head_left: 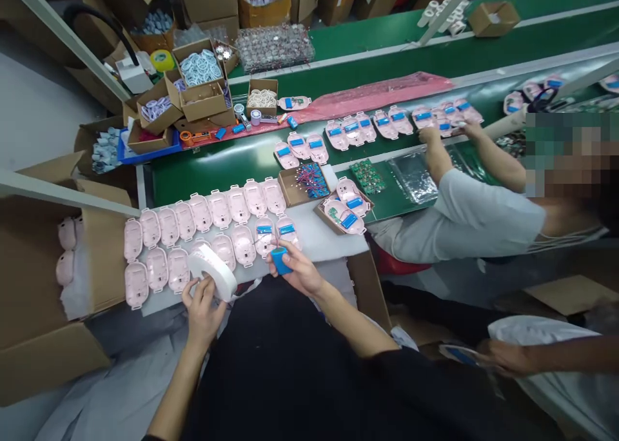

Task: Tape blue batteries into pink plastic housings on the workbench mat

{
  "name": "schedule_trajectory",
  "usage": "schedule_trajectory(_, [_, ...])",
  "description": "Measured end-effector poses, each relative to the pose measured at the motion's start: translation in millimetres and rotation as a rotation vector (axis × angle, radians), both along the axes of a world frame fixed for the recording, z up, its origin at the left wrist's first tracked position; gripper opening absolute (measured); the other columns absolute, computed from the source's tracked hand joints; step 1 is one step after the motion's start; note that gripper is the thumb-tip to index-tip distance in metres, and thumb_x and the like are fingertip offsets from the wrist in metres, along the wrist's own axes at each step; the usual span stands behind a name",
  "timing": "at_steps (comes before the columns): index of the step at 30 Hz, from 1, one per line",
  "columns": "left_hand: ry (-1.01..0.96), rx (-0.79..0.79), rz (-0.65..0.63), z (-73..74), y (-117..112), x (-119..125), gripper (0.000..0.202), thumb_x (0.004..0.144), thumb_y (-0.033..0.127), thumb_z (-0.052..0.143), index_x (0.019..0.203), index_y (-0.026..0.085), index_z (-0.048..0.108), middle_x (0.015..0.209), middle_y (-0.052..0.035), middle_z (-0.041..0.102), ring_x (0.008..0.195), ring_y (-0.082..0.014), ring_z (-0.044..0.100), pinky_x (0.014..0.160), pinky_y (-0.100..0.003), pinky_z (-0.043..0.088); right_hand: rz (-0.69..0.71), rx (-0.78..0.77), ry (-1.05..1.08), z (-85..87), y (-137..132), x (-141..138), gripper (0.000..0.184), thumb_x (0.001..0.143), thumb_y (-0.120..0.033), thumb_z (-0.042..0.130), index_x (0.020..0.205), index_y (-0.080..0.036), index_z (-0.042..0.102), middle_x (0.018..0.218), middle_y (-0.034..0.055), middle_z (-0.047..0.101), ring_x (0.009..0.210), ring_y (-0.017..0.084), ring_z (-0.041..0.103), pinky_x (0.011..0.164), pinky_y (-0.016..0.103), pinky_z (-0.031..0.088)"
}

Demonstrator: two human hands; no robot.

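Observation:
My left hand [204, 302] is closed on a wide roll of white tape [215, 270], with fingers at its core and lower rim. A loose strip hangs off the roll's right side. In my right hand [302, 270] is a blue battery pack [280, 261], gripped between thumb and fingers, with thin wires at its top. Both hands are above the near edge of the bench. Beyond them, pink plastic shells [243, 245] lie in two rows on a white foam sheet [319, 235]. Two shells at the right end of the near row hold blue batteries [286, 229].
A carton of wired batteries [309, 182] and a box of filled shells [344, 212] stand right of the rows. Green circuit boards [368, 175] lie beyond. A co-worker's hands [435, 147] handle shells on the green belt [207, 170]. Another person's hand [505, 357] is lower right.

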State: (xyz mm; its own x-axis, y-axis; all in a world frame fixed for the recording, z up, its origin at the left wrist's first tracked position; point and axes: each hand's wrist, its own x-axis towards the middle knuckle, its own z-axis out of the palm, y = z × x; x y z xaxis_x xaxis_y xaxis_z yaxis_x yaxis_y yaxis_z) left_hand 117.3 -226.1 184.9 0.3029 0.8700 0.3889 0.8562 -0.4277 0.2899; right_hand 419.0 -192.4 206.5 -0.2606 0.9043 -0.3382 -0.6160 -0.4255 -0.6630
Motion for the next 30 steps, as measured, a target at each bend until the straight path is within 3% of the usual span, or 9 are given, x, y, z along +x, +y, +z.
schedule_trajectory(3, [-0.004, -0.014, 0.0, 0.4, -4.9, -5.4, 0.04, 0.089, 0.022, 0.068, 0.129, 0.018, 0.062, 0.118, -0.0148, 0.07, 0.126, -0.0349, 0.055, 0.111, -0.053, 0.04, 0.017, -0.003, -0.028, 6.3, -6.7, -13.3, 0.083, 0.085, -0.058, 0.079, 0.155, -0.034, 0.044, 0.106, 0.0053, 0.073, 0.075, 0.019, 0.064, 0.073, 0.036, 0.053])
schedule_trajectory(5, [-0.006, -0.023, -0.01, 1.3, -8.4, -7.9, 0.039, 0.089, 0.02, 0.067, 0.127, 0.018, 0.063, 0.119, -0.0146, 0.07, 0.127, -0.0341, 0.055, 0.112, -0.053, 0.039, 0.038, 0.01, -0.037, 8.3, -10.3, -20.3, 0.087, 0.087, -0.059, 0.078, 0.161, -0.037, 0.038, 0.107, 0.0044, 0.073, 0.075, 0.018, 0.064, 0.073, 0.036, 0.054])
schedule_trajectory(9, [0.029, -0.034, -0.017, 7.6, -15.0, -10.8, 0.035, 0.089, 0.016, 0.065, 0.124, 0.018, 0.065, 0.117, -0.0138, 0.071, 0.126, -0.0329, 0.054, 0.113, -0.052, 0.038, 0.05, 0.017, -0.022, 12.2, -16.5, -29.3, 0.075, 0.087, -0.056, 0.079, 0.154, -0.032, 0.054, 0.121, 0.0081, 0.071, 0.096, 0.022, 0.068, 0.085, 0.038, 0.057])
schedule_trajectory(13, [0.111, -0.07, -0.052, 16.7, -19.7, -14.7, 0.037, 0.09, 0.01, 0.062, 0.125, 0.019, 0.069, 0.122, -0.0122, 0.073, 0.124, -0.0317, 0.052, 0.109, -0.047, 0.04, 0.01, 0.073, -0.085, 19.5, -19.1, -33.3, 0.064, 0.088, -0.052, 0.08, 0.147, -0.034, 0.062, 0.145, 0.0079, 0.062, 0.128, 0.026, 0.061, 0.108, 0.043, 0.052])
schedule_trajectory(17, [0.195, -0.097, -0.106, 24.5, -21.6, -16.4, 0.045, 0.089, 0.006, 0.06, 0.129, 0.023, 0.072, 0.125, -0.009, 0.074, 0.12, -0.0307, 0.051, 0.106, -0.044, 0.041, 0.028, 0.288, -0.363, 30.4, -14.5, -35.2, 0.062, 0.091, -0.047, 0.079, 0.149, -0.033, 0.063, 0.152, 0.007, 0.06, 0.148, 0.028, 0.048, 0.125, 0.047, 0.038])
schedule_trajectory(21, [0.217, -0.097, -0.139, 30.4, -21.3, -13.8, 0.048, 0.09, 0.005, 0.058, 0.132, 0.025, 0.072, 0.128, -0.0069, 0.075, 0.117, -0.0286, 0.051, 0.106, -0.041, 0.04, 0.099, 0.415, -0.592, 38.4, -2.8, -36.5, 0.057, 0.092, -0.039, 0.078, 0.147, -0.033, 0.065, 0.153, 0.0066, 0.06, 0.147, 0.03, 0.051, 0.122, 0.048, 0.044])
schedule_trajectory(24, [0.238, -0.114, -0.155, 32.5, -20.1, -15.3, 0.053, 0.091, 0.005, 0.057, 0.136, 0.027, 0.07, 0.13, -0.0053, 0.074, 0.114, -0.0276, 0.052, 0.105, -0.04, 0.04, 0.187, 0.413, -0.624, 32.8, 7.4, -38.1, 0.06, 0.089, -0.036, 0.08, 0.146, -0.033, 0.066, 0.15, 0.0058, 0.063, 0.143, 0.031, 0.056, 0.12, 0.05, 0.047])
schedule_trajectory(27, [0.29, -0.137, -0.183, 32.5, -17.1, -19.0, 0.06, 0.09, 0.006, 0.054, 0.143, 0.03, 0.066, 0.132, -0.0068, 0.072, 0.109, -0.0275, 0.055, 0.105, -0.042, 0.042, 0.269, 0.323, -0.536, 14.1, 8.7, -46.2, 0.06, 0.084, -0.036, 0.084, 0.141, -0.028, 0.068, 0.136, 0.0067, 0.07, 0.13, 0.03, 0.065, 0.116, 0.051, 0.05])
schedule_trajectory(30, [0.319, -0.199, -0.204, 32.4, -12.8, -15.0, 0.058, 0.089, 0.014, 0.059, 0.144, 0.029, 0.065, 0.13, -0.0104, 0.071, 0.106, -0.0292, 0.056, 0.1, -0.044, 0.044, 0.093, 0.17, -0.384, -11.1, -2.8, -65.6, 0.06, 0.079, -0.04, 0.087, 0.133, -0.025, 0.068, 0.125, 0.0084, 0.074, 0.123, 0.028, 0.07, 0.112, 0.049, 0.053])
